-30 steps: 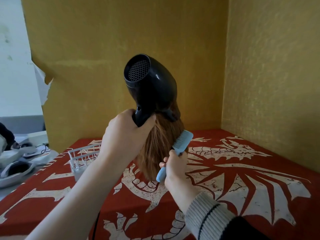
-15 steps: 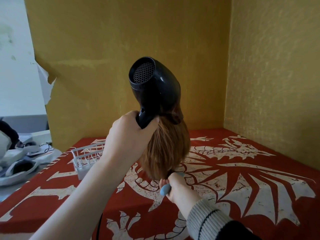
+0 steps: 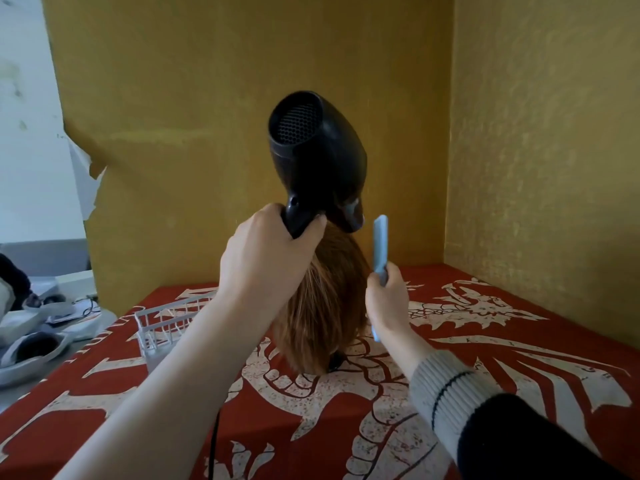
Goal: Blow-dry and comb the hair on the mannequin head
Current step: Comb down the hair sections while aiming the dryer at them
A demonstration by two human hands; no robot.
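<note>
Head view shows the left hand [image 3: 263, 261] gripping the black hairdryer [image 3: 317, 157], the right hand [image 3: 384, 299] pinching the blue comb [image 3: 380, 247] upright beside the auburn hair [image 3: 325, 306]; the next stroke should probably start high, teeth turned inward.

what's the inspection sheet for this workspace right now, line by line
surface: red cloth with white dragon print covers the table
job's things: black hair dryer above the brown hair; blue comb upright beside the hair
clutter: white wire basket on the left
hands: left hand grips the dryer handle; right hand grips the comb
cables: black cord hangs below the left forearm
surroundings: yellow walls; torn wall covering; bowls at far left
</note>
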